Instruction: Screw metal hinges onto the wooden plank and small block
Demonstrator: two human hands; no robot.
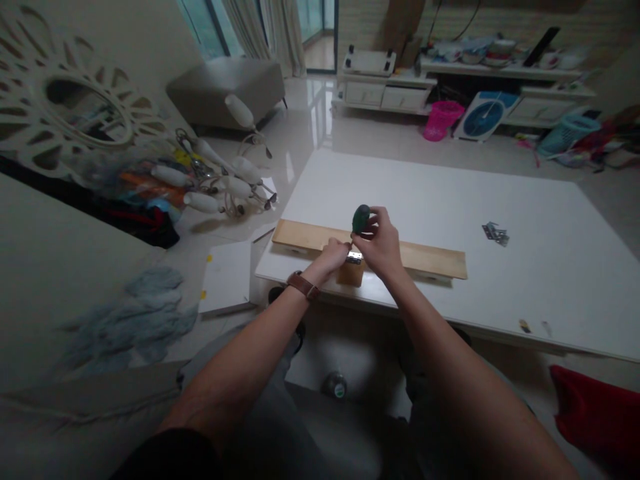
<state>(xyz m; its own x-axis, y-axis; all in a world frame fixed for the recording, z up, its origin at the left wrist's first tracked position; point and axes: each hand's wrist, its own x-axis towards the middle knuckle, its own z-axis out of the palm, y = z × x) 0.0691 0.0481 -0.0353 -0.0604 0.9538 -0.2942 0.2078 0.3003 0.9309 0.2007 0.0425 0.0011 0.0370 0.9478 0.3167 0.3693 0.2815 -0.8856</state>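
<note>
My right hand (380,241) is closed round a screwdriver with a green handle (361,219), held upright over a small metal hinge (355,256). Close against its tip, my left hand (335,255) is closed, its fingers pinched near the hinge; what they pinch is too small to make out. The hinge lies where a long wooden board (433,260) meets a short wooden block (351,274). Both pieces rest near the front edge of a white table (400,193). My hands hide the middle of the board and the screwdriver's shaft.
More metal hinges (495,233) lie in a pile on the table's right side. A small dark and yellow piece (524,326) sits near the front edge. On the floor to the left are a white panel (226,277) and a chandelier with white shades (235,187).
</note>
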